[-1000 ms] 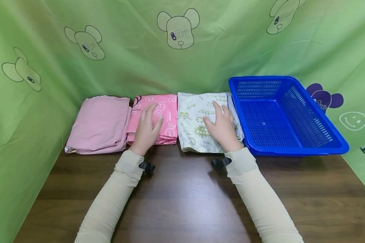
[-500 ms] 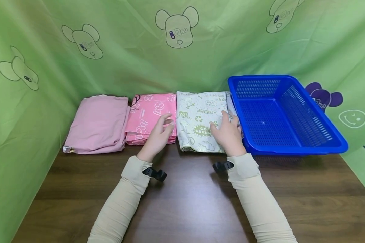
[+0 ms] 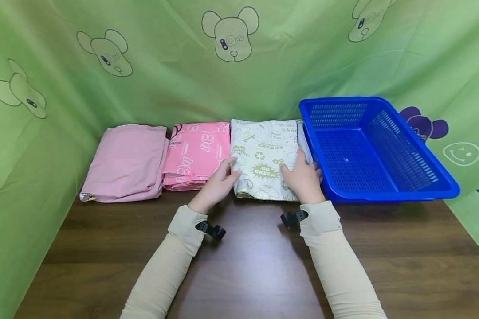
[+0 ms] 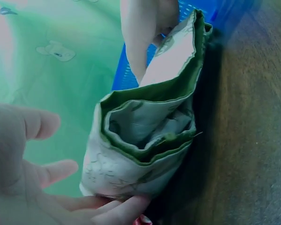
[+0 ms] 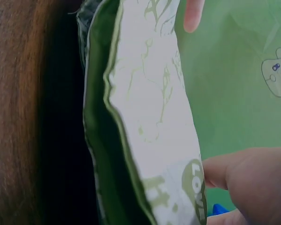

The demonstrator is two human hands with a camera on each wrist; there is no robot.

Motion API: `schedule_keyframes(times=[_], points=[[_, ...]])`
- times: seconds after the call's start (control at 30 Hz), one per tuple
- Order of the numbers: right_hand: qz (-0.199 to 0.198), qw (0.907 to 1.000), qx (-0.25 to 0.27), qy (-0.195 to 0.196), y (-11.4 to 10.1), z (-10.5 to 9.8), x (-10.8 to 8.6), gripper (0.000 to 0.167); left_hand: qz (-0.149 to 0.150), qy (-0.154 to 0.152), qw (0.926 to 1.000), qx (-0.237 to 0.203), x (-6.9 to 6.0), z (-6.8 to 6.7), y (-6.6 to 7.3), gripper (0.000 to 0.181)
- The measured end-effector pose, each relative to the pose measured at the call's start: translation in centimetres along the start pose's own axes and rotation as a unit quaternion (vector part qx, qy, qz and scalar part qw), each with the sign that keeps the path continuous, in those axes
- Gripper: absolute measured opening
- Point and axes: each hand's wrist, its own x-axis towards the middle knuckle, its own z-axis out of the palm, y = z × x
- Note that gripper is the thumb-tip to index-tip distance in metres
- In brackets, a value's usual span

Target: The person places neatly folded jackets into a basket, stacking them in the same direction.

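A folded white cloth with green print [image 3: 261,146] lies flat on the table, its front edge showing layered green-lined folds in the left wrist view. My left hand [image 3: 217,184] is at its left side, thumb raised apart and fingertips against the cloth's side [image 4: 131,176]. At the right edge is my right hand [image 3: 303,179], its thumb over the top and its fingers between cloth and basket. In the right wrist view, a fingertip of that hand meets the cloth beside a "LOVE" print [image 5: 194,187].
To the left lie a folded bright pink printed cloth [image 3: 201,150] and a folded pale pink cloth [image 3: 125,161]. A blue perforated basket [image 3: 387,197] stands close on the right. Behind them hangs a green curtain [image 3: 163,88]; the wooden table [image 3: 255,266] extends in front.
My left hand has moved right from over the bright pink cloth to the white cloth's left side. My right hand has shifted slightly right and lowered to its right edge.
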Motion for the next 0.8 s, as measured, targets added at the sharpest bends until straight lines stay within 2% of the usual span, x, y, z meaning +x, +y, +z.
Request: schedule_keyframes(times=[0.2, 0.47, 0.7, 0.8], points=[[0.022, 0.9994, -0.002, -0.028, 0.4, 0.1, 0.5, 0.090, 0.007, -0.011, 0.9996, -0.023, 0.5, 0.6, -0.5, 0.060], [0.033, 0.9992, -0.010, -0.022, 0.3, 0.2, 0.5, 0.089, -0.009, 0.012, 0.9930, -0.117, 0.7, 1.1, -1.0, 0.059], [0.016, 0.9998, 0.004, -0.008, 0.4, 0.6, 0.2, 0.085, -0.001, 0.027, 0.9881, -0.152, 0.9, 1.5, -1.3, 0.061], [0.008, 0.9996, 0.021, -0.015, 0.6, 0.5, 0.4, 0.087, 0.005, 0.036, 0.9858, -0.164, 1.0, 1.6, -1.4, 0.065]])
